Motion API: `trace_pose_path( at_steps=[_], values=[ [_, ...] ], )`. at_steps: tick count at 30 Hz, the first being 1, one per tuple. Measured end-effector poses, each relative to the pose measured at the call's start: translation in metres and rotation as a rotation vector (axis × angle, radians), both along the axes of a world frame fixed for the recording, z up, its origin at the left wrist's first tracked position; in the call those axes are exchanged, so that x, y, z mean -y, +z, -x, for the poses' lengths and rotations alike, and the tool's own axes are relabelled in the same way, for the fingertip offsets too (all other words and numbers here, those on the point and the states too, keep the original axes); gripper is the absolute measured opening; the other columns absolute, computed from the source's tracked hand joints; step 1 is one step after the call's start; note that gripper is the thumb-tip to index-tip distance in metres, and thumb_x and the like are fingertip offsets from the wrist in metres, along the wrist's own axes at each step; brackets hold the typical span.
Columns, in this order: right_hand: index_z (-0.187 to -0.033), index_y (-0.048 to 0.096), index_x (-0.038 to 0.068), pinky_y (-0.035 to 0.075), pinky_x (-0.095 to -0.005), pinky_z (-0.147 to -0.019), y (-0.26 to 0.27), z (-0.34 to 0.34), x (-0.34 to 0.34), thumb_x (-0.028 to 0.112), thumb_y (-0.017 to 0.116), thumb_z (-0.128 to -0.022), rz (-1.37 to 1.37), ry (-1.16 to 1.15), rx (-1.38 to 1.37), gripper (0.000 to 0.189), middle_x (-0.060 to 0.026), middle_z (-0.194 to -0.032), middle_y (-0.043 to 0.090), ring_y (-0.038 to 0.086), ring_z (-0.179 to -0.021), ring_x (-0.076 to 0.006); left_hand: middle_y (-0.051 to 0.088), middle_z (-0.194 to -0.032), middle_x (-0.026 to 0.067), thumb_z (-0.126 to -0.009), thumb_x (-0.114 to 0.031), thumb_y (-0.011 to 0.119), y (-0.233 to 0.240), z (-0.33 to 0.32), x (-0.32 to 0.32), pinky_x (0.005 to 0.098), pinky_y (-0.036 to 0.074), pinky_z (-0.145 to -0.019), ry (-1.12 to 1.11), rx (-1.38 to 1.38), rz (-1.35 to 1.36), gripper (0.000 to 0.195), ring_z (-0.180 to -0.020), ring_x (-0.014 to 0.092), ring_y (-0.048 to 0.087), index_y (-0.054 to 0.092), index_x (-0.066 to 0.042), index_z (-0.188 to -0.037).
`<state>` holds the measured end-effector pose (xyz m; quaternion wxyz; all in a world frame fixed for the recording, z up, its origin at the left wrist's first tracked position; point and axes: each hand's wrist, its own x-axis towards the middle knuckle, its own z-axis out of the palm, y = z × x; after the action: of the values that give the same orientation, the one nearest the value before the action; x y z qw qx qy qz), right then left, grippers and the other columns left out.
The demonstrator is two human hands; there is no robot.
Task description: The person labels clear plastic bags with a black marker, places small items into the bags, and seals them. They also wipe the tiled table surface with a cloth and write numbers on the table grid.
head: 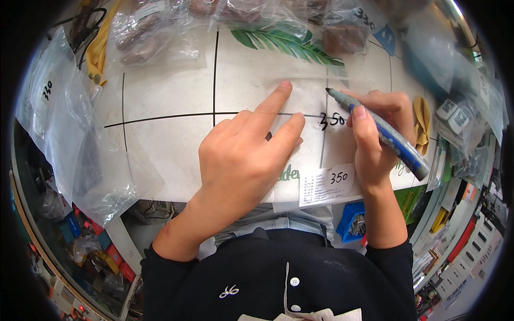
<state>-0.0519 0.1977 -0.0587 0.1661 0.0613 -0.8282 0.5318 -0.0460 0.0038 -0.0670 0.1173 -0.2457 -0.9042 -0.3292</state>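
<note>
A clear plastic bag [309, 90] lies flat on the tabletop before me, with black handwritten digits on its surface. My left hand [239, 156] rests on the bag, index finger pointing away from me and the other fingers spread or curled. A small dark thing [268, 136] shows between its fingers, mostly hidden; what it is and whether it is gripped stays unclear. In my right hand [375, 128] is an uncapped grey-and-blue marker pen [395, 140], its black tip just above the digits. A white printed label [323, 188], also bearing handwritten digits, sits at the bag's near edge.
Bags of brown items [345, 39] line the table's [168, 92] far side. Large clear bags [68, 116] are on the left; bagged white boxes [453, 116] stand at the right. Yellow cloth-like pieces [421, 120] lie at both sides. A blue bin [350, 220] is below the front edge.
</note>
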Motion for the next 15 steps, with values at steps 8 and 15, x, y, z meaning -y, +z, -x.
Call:
trace_pose_path(
  at_steps=[8, 15],
  values=[
    [-0.087, 0.058, 0.001, 0.052, -0.0248, -0.065, -0.005, 0.004, 0.012, 0.004, 0.071, -0.071, -0.031, 0.058, -0.037, 0.02, -0.0103, -0.077, 0.063, 0.065, -0.067, -0.0151, 0.065, -0.116, 0.0126, -0.062, -0.017, 0.074, -0.005, 0.004, -0.001, 0.0254, 0.043, -0.051, 0.0, -0.123, 0.004, 0.029, -0.06, 0.014, 0.056, 0.069, -0.01, -0.089],
    [-0.09, 0.063, 0.001, 0.047, -0.0236, -0.056, -0.001, 0.002, 0.011, 0.002, 0.067, -0.072, -0.108, 0.031, -0.096, 0.018, -0.0083, -0.076, 0.063, 0.06, -0.06, -0.0136, 0.064, -0.119, 0.0132, -0.067, -0.011, 0.077, 0.007, 0.001, 0.001, 0.031, 0.051, -0.061, -0.013, 0.043, 0.005, 0.028, -0.072, 0.023, 0.065, 0.071, -0.009, -0.094]
  ],
)
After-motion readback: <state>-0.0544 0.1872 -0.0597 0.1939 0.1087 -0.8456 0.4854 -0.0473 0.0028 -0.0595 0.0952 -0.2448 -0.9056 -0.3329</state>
